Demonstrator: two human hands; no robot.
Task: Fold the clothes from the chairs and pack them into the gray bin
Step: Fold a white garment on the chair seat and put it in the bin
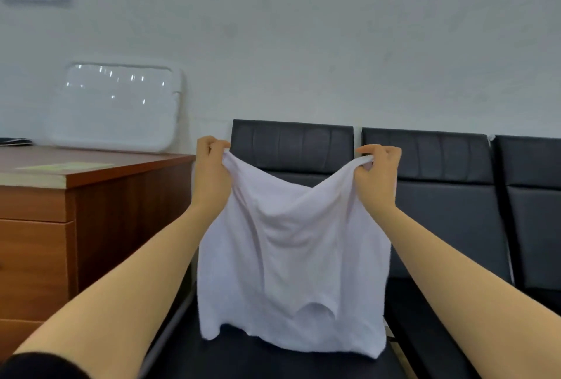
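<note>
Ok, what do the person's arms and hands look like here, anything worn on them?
Both forearms are bare. The left hand and right hand show no gloves, rings or watch. A dark sleeve shows only at the left upper arm, bottom corner.

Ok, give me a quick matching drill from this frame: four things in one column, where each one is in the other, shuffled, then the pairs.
Things:
1. white garment
2. white tray
3. wooden cabinet
4. black chairs

Places:
A. leaning on the wall, on the cabinet top
B. in a row along the wall, centre to right
C. held up by the left hand and right hand
D. left of the chairs

Pairs: 1-C, 2-A, 3-D, 4-B
</note>
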